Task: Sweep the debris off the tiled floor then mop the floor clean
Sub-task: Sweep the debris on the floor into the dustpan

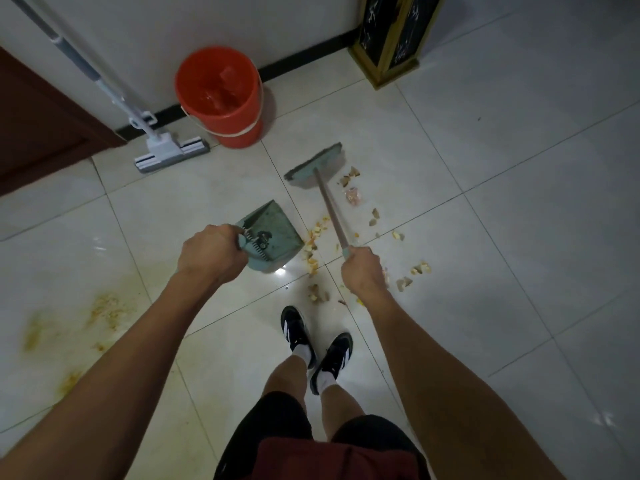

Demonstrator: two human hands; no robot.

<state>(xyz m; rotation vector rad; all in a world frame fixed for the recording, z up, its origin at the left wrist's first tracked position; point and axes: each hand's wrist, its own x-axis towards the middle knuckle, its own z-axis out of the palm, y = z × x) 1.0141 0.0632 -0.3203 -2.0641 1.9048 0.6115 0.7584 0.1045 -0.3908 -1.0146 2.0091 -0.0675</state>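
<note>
1. Stains [104, 308] of yellow smear the tiled floor [519, 168] at left; mop [171, 152] leans by the wall, orange bucket [221, 98] beside it.
2. Left hand [209, 252] grips the teal dustpan [272, 233], its mouth touching the debris [313, 244].
3. Right hand [363, 268] is wrapped round the broom [317, 164] handle, bristles beyond the scattered scraps.

Dim indoor light, soft glare on floor [280, 271] (wide-angle bending)

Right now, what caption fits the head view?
Left hand holds dustpan, right hand sweeps broom through debris.
</note>
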